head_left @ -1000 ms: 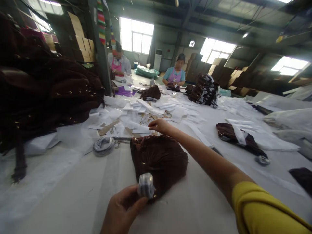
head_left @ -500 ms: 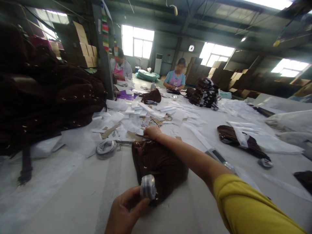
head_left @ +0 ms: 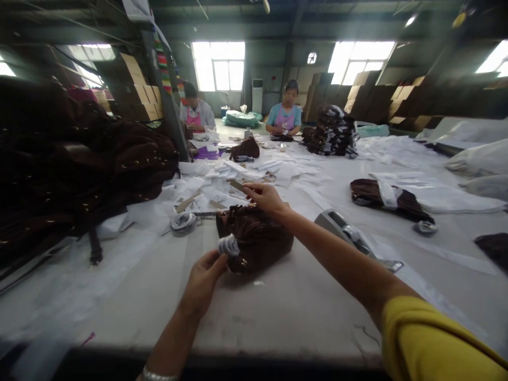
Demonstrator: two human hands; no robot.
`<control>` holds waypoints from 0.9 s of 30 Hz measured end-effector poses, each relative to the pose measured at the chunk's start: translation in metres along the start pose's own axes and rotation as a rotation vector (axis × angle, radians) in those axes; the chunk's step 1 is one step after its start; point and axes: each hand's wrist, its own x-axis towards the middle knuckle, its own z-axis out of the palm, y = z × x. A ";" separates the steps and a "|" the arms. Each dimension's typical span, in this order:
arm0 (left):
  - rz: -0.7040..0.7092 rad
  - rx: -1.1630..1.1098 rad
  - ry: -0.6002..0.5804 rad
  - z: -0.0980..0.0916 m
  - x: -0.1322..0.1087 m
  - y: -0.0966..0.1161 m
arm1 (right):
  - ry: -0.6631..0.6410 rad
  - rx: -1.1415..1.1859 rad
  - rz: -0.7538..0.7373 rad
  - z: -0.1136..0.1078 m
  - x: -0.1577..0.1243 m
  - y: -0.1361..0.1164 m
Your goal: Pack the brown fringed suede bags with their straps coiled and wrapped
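Observation:
A dark brown gathered bag (head_left: pixel 264 241) lies on the pale table in front of me. My left hand (head_left: pixel 208 270) pinches a small grey-white wrapped bundle (head_left: pixel 229 245) at the bag's near left side. Above the bag's far edge, my right hand (head_left: pixel 264 198) holds a thin brown strip (head_left: pixel 237 186) between its fingertips. To the left of the bag rests a grey-white coil (head_left: pixel 183 223). A grey tape dispenser (head_left: pixel 341 227) stands to the right, partly behind my right forearm.
Dark brown bags (head_left: pixel 135 153) are heaped at the left. White paper scraps (head_left: pixel 222 174) cover the table beyond the bag. A wrapped brown bag (head_left: pixel 384 198) lies at right, a stack of bags (head_left: pixel 331 132) farther back. Two people work across the table.
The view has shifted, showing the table's near edge. My right hand has lifted off the bag's far edge with the brown strip. The wrapped bundle in my left hand is now against the bag.

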 end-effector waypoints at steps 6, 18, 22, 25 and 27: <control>-0.031 -0.107 0.007 0.015 0.003 0.005 | -0.097 0.384 -0.062 -0.039 -0.112 -0.019; 0.142 0.317 0.046 0.022 -0.010 0.010 | -0.085 0.291 -0.110 -0.014 -0.136 -0.015; 0.180 0.403 0.036 0.026 -0.014 0.012 | -0.131 0.258 -0.157 -0.002 -0.131 -0.017; 0.196 0.464 0.034 0.030 -0.013 0.016 | -0.157 0.363 -0.078 0.007 -0.127 -0.014; 0.192 0.482 0.031 0.035 -0.014 0.020 | -0.152 0.524 0.029 0.012 -0.127 -0.010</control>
